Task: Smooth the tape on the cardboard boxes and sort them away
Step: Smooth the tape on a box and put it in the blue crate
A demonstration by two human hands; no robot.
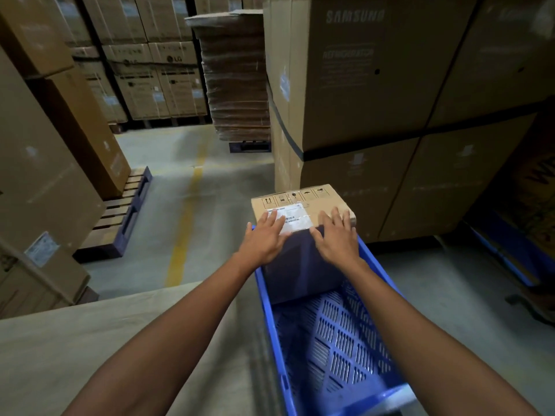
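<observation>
A small cardboard box (303,205) stands at the far end of a blue plastic crate (330,334), its top rising above the crate's rim and its near side in shadow inside the crate. Both of the person's bare arms reach forward over the crate to it. The left hand (265,237) lies flat with fingers spread on the left part of the box top, its fingertips resting on a white shipping label (289,217) that is covered with shiny clear tape. The right hand (338,234) is also open and flat, fingers spread, pressing on the right part of the top near the near edge, its thumb at the box's front edge; neither hand grips anything. A row of printed handling symbols (295,196) runs along the far edge of the box top. The crate has a perforated floor and slotted walls, and apart from the box it looks bare. To the left of the crate lies a large beige surface (105,349), possibly the desk or a big carton top; I cannot tell which. Behind the crate stand tall stacked brown cartons (390,85), one printed with a brand name. Further back are more stacked cartons (156,76), a pile of flat cardboard (237,79), a wooden pallet (120,217), and a grey concrete floor (228,193) with a yellow line (186,223).
</observation>
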